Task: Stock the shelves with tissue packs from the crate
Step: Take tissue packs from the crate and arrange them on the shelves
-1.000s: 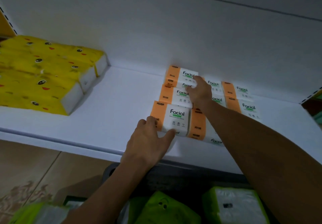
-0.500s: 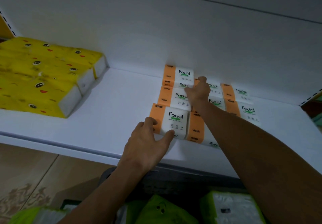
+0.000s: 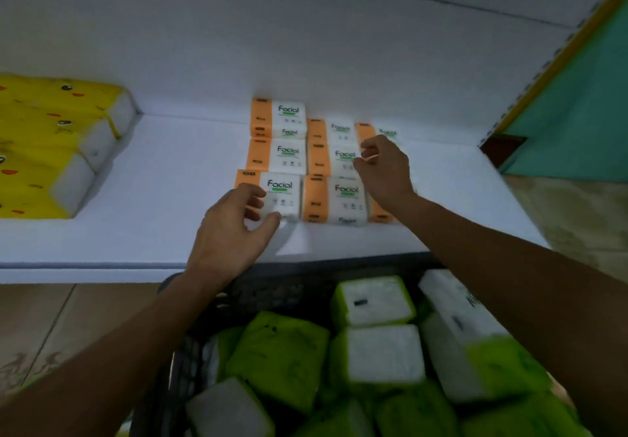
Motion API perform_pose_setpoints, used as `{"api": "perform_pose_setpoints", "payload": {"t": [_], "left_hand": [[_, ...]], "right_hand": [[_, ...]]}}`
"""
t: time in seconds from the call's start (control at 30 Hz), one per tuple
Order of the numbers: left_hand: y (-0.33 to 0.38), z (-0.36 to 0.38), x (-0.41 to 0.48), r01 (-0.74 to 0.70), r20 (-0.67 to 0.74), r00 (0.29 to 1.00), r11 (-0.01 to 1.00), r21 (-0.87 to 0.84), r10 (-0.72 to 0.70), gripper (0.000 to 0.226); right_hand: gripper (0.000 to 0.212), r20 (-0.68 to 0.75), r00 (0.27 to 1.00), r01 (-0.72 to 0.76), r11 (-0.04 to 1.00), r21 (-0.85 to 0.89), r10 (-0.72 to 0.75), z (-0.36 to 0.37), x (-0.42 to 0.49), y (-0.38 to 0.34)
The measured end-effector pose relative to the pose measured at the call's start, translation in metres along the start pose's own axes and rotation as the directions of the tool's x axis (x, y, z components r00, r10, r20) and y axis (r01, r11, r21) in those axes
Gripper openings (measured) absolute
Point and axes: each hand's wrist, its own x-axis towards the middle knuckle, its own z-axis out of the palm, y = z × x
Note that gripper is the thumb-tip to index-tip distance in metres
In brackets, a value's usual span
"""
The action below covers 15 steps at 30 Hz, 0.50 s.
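Note:
Several orange-and-white "Facial" tissue packs (image 3: 287, 154) lie in rows on the white shelf (image 3: 153, 199). My left hand (image 3: 231, 233) grips the front-left pack (image 3: 283, 192) at its near left corner, fingers on top and thumb against the front edge. My right hand (image 3: 385, 170) hovers over the right-hand column of packs, its fingers loosely curled and holding nothing, and it hides the packs beneath it. Below the shelf edge stands a black crate (image 3: 289, 289) filled with several green-wrapped tissue packs (image 3: 282, 351).
A stack of yellow tissue packs (image 3: 44, 151) with printed faces fills the shelf's left end. The white back wall rises close behind the orange packs. A teal panel (image 3: 577, 114) with a yellow upright bounds the right side. Tiled floor (image 3: 34, 321) shows at lower left.
My right hand has drawn back from the rear packs to the right column, nearer me. My left hand stays on the front-left pack. The view has tilted down and shows more of the crate.

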Motion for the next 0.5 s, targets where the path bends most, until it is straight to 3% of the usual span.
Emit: {"api": "perform_pose_setpoints", "payload": {"t": [0.17,0.3,0.4,0.5], "left_hand": [[0.016,-0.012,-0.015,-0.044,0.012,0.999,0.995,-0.092,0.045,0.024],[0.045,-0.005,-0.037,-0.045,0.069,0.996,0.984,-0.171,0.058,0.025],[0.064,0.019,-0.061,-0.080,0.216,0.968,0.973,-0.216,0.127,0.025],[0.077,0.050,-0.088,-0.066,0.342,0.926,0.961,-0.267,0.159,0.024]], "right_hand": [[0.036,-0.146,0.989,0.016,0.993,-0.114,-0.033,-0.072,-0.073,0.025],[0.026,-0.232,0.972,-0.013,0.980,-0.201,-0.035,-0.118,-0.124,0.047],[0.014,-0.241,0.964,-0.157,0.970,-0.187,0.110,-0.132,-0.154,0.057],[0.022,-0.146,0.931,-0.356,0.918,-0.172,0.334,-0.133,-0.180,0.063]]}}
